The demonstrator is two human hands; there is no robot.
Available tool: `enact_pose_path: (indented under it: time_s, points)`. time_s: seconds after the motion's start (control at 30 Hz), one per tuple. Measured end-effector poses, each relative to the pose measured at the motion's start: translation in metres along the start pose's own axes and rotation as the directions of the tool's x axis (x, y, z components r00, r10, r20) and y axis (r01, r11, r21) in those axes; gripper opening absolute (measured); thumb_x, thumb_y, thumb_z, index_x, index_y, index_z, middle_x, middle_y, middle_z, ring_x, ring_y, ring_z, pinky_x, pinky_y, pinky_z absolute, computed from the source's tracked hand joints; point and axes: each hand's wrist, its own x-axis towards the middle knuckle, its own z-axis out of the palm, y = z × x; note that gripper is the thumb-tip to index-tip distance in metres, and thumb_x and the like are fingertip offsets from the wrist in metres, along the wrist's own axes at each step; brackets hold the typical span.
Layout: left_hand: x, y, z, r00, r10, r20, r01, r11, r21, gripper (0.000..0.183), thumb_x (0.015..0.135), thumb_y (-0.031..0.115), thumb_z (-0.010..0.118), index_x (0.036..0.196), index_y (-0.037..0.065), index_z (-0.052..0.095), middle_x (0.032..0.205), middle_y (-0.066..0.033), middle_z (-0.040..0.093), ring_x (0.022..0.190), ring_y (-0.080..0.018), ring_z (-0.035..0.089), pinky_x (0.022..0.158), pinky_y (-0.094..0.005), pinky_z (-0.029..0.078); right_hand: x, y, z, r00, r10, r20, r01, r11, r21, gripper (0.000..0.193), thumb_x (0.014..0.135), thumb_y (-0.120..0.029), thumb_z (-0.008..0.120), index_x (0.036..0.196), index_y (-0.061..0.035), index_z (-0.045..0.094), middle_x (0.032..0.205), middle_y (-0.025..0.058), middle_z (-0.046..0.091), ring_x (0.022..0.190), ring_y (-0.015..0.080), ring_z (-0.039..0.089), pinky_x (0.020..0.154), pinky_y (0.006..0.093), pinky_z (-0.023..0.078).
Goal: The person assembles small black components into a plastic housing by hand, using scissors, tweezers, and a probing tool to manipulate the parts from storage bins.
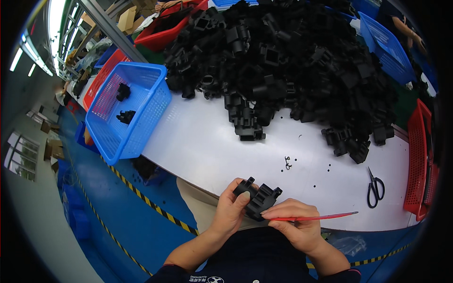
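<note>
My left hand (231, 207) is closed around a black moulded plastic part (261, 200) with a round collar and a ribbed body. It is held above the near edge of the white table. In my right hand (297, 224) a slim red tool (325, 217) is pinched, its grey-tipped end pointing right. Its other end is by my fingertips at the part's lower side; whether it touches the part I cannot tell. Beyond my hands, a large heap of similar black plastic parts (288, 61) covers the far side of the table.
A blue basket (147, 123) with two black parts hangs over the table's left edge. Black-handled scissors (375, 189) lie at the right, near a red basket (413, 160). Small black scraps (288, 163) dot the white table (203, 141). Another person's arm (408, 30) shows at far right.
</note>
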Motion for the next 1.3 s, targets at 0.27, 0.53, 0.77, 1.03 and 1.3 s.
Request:
enact_pose_path:
  time_s: [0.27, 0.53, 0.77, 1.03, 1.3]
  points:
    - [-0.001, -0.003, -0.003, 1.000, 0.001, -0.025, 0.000, 1.000, 0.019, 0.029, 0.083, 0.026, 0.064, 0.098, 0.006, 0.049, 0.094, -0.0021, 0.056, 0.082, -0.0075, 0.054, 0.067, -0.0205, 0.045, 0.002, 0.015, 0.007, 0.907, -0.421, 0.025, 0.399, 0.836, -0.376, 0.018, 0.067, -0.003, 0.069, 0.085, -0.0047, 0.066, 0.086, 0.0085, 0.066, 0.062, 0.0188, 0.059, 0.054, 0.0253, 0.047]
    - [-0.005, -0.008, 0.007, 0.997, -0.035, -0.068, 0.029, 0.996, -0.079, 0.028, 0.088, 0.026, 0.056, 0.103, 0.004, 0.049, 0.094, -0.0021, 0.056, 0.084, -0.0088, 0.055, 0.072, -0.0244, 0.047, 0.001, 0.024, 0.028, 0.937, -0.065, -0.344, 0.158, 0.956, 0.249, 0.010, 0.082, 0.003, 0.053, 0.089, 0.0021, 0.061, 0.089, 0.0124, 0.063, 0.059, 0.0128, 0.056, 0.054, 0.0220, 0.047]
    - [-0.013, -0.002, -0.015, 0.964, -0.247, 0.098, 0.265, 0.866, -0.423, 0.039, 0.093, 0.029, 0.037, 0.125, 0.006, 0.041, 0.118, -0.0088, 0.050, 0.102, -0.0192, 0.054, 0.079, -0.0324, 0.048, 0.041, 0.047, -0.031, 0.949, -0.170, -0.264, -0.024, 0.799, -0.600, 0.009, 0.079, -0.004, 0.059, 0.086, -0.0004, 0.065, 0.091, 0.0078, 0.061, 0.064, 0.0108, 0.055, 0.053, 0.0219, 0.044]
    - [-0.019, -0.002, -0.027, 0.917, -0.290, 0.274, 0.394, 0.766, -0.508, 0.045, 0.092, 0.028, 0.038, 0.131, 0.008, 0.031, 0.123, -0.0110, 0.045, 0.108, -0.0235, 0.051, 0.085, -0.0355, 0.046, 0.006, 0.013, -0.028, 0.962, 0.267, 0.047, -0.268, 0.912, 0.311, 0.014, 0.080, -0.009, 0.061, 0.091, -0.0004, 0.065, 0.113, 0.0132, 0.054, 0.092, 0.0164, 0.056, 0.081, 0.0282, 0.043]
    - [-0.025, -0.007, -0.018, 0.960, -0.266, 0.091, 0.279, 0.873, -0.400, 0.038, 0.088, 0.018, 0.052, 0.121, 0.011, 0.035, 0.127, -0.0115, 0.040, 0.115, -0.0226, 0.042, 0.094, -0.0417, 0.037, -0.017, 0.017, -0.005, 0.959, 0.259, 0.117, -0.283, 0.828, 0.484, 0.017, 0.081, -0.012, 0.061, 0.091, 0.0000, 0.066, 0.131, 0.0201, 0.040, 0.116, 0.0273, 0.045, 0.094, 0.0395, 0.037]
